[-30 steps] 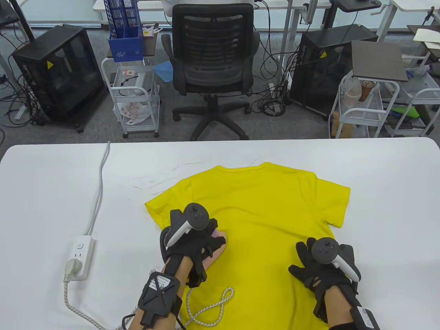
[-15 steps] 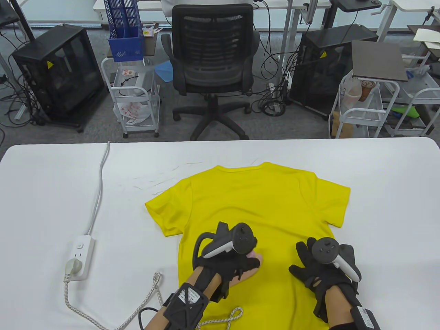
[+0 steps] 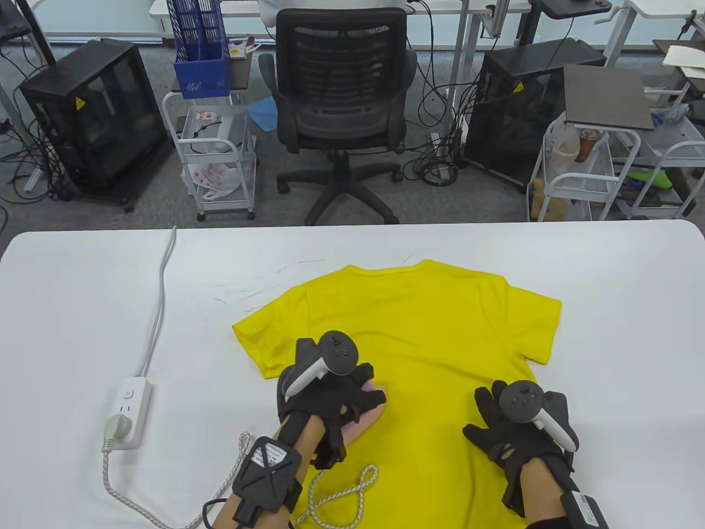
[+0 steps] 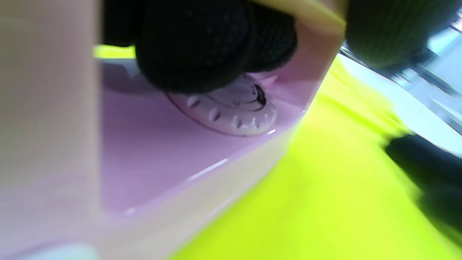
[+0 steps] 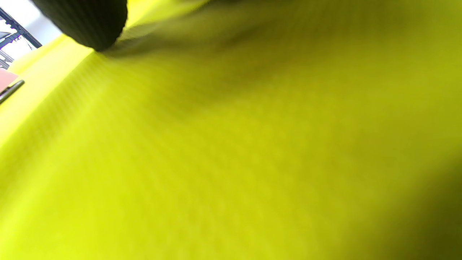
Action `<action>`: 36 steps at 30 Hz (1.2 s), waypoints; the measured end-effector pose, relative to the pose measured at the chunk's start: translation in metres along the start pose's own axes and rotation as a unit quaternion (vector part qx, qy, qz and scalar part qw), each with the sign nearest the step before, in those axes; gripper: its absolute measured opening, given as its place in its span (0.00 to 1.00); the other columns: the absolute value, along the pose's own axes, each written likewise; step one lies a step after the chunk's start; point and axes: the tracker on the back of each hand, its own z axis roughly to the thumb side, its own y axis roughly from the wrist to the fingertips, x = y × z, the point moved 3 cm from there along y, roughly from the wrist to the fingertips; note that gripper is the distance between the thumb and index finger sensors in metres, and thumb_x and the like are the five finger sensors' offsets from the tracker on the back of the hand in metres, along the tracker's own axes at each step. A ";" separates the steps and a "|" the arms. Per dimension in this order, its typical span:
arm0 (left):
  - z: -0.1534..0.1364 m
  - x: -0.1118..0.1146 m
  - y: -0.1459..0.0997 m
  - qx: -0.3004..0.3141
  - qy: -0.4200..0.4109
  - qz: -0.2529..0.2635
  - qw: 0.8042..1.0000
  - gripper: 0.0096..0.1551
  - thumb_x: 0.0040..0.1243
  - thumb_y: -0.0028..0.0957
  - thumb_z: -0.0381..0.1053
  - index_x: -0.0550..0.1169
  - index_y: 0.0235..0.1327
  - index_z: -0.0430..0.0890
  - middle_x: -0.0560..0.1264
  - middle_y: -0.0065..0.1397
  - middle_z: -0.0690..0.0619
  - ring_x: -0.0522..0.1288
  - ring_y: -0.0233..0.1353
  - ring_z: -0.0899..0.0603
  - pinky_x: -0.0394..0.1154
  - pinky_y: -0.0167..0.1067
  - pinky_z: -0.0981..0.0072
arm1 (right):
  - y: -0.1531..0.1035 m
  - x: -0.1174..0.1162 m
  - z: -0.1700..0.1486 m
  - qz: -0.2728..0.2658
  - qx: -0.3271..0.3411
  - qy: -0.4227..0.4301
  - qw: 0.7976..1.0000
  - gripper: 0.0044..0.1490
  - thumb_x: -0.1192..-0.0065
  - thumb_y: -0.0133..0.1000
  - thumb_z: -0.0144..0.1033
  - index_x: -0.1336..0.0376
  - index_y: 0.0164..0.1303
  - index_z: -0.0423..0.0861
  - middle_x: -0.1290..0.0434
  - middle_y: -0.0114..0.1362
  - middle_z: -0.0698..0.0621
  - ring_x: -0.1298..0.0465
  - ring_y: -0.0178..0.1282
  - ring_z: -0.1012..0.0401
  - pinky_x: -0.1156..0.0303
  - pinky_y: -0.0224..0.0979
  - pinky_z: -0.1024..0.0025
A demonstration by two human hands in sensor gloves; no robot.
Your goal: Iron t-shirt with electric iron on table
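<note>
The left hand (image 3: pixel 325 394) has slid the pink plastic iron (image 3: pixel 368 412) back leftward (nose far-right) on the flat yellow t-shirt (image 3: pixel 435 341), gripping its handle; the right hand (image 3: pixel 518 427) presses the shirt, fingers spread.

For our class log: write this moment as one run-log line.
left hand: grips pink electric iron on yellow t-shirt | right hand: rests flat on shirt

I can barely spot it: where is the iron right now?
In the table view, the iron sits on the shirt's lower left part, gripped by the left hand.
</note>
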 end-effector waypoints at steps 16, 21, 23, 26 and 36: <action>-0.027 -0.023 -0.003 -0.107 0.066 0.103 0.987 0.44 0.66 0.42 0.71 0.67 0.73 0.59 0.83 0.49 0.57 0.86 0.36 0.48 0.82 0.45 0.51 | 0.000 0.000 0.000 0.000 0.001 -0.001 1.000 0.51 0.42 0.52 0.63 0.63 0.76 0.62 0.72 0.82 0.53 0.75 0.79 0.52 0.75 0.72 0.40; -0.069 -0.037 -0.008 -0.139 -0.018 0.108 0.984 0.44 0.67 0.43 0.69 0.68 0.73 0.57 0.82 0.49 0.56 0.86 0.35 0.48 0.81 0.44 0.51 | 0.000 0.000 0.000 0.000 0.000 -0.003 1.000 0.51 0.42 0.52 0.63 0.63 0.76 0.62 0.72 0.82 0.53 0.76 0.79 0.52 0.75 0.72 0.40; -0.064 -0.034 -0.006 -0.116 -0.019 0.096 0.989 0.43 0.67 0.43 0.69 0.69 0.73 0.57 0.83 0.48 0.56 0.86 0.34 0.48 0.82 0.43 0.51 | 0.000 0.000 0.000 0.000 0.000 -0.001 1.000 0.51 0.42 0.52 0.63 0.63 0.77 0.62 0.72 0.82 0.53 0.76 0.79 0.51 0.75 0.72 0.40; -0.035 -0.020 -0.001 -0.055 -0.001 0.055 0.997 0.43 0.66 0.44 0.70 0.69 0.73 0.57 0.83 0.49 0.56 0.86 0.34 0.49 0.82 0.43 0.52 | 0.000 0.000 0.000 0.000 0.000 -0.002 1.000 0.51 0.42 0.52 0.63 0.63 0.76 0.62 0.72 0.82 0.53 0.76 0.79 0.51 0.75 0.72 0.40; 0.063 0.029 -0.004 0.071 0.129 0.013 0.989 0.44 0.64 0.42 0.72 0.68 0.72 0.58 0.83 0.48 0.58 0.87 0.34 0.50 0.83 0.43 0.53 | 0.000 0.001 0.001 -0.005 -0.006 -0.032 0.999 0.53 0.40 0.51 0.65 0.64 0.76 0.63 0.72 0.82 0.52 0.75 0.79 0.51 0.73 0.74 0.39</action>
